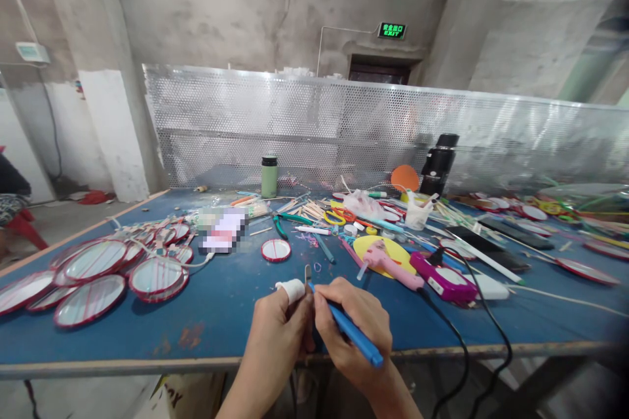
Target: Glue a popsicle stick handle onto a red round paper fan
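Near the table's front edge my left hand (pixel 275 327) is closed on a small, flat wooden stick (pixel 308 272) with a rounded end standing up. White tape (pixel 293 289) wraps its thumb. My right hand (pixel 358 324) grips a blue pen (pixel 362 342), its tip end close against the stick; the exact contact is hidden by fingers. Just beyond the hands lies a small round mirror-like disc (pixel 276 250) with a red rim. A pink glue gun (pixel 390 264) rests on a yellow disc (pixel 369 245) to the right.
Red-rimmed round discs (pixel 95 260) pile up at left, beside a phone (pixel 225 230). Scissors (pixel 335 216), loose wooden sticks (pixel 310 211) and a purple device (pixel 445 277) with black cables lie around. A green bottle (pixel 268 178) and black flask (pixel 439 165) stand before a perforated metal panel (pixel 295 124).
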`<state>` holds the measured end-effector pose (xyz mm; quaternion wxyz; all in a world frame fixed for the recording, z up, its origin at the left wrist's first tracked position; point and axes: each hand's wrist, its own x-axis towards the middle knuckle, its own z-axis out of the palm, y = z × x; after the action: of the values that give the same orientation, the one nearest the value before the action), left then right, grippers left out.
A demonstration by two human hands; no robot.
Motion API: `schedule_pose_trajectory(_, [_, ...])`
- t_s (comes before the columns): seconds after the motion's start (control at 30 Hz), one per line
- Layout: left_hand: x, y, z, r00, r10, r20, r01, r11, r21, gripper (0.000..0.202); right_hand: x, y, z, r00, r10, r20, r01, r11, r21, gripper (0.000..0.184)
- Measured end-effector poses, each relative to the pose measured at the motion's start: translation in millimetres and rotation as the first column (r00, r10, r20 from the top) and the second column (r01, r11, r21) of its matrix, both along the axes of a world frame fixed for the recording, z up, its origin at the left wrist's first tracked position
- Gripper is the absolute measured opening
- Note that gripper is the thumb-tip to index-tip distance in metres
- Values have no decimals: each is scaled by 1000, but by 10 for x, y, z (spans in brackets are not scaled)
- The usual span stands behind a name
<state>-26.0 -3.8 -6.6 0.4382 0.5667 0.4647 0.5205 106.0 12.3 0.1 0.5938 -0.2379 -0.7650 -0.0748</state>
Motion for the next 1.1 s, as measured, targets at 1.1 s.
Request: schedule_pose_trajectory(1.1, [1,3,-17,1000,-7,-7,7,1000,9,37,-2,11,16,1000,11,16,-11,1000,-1,12])
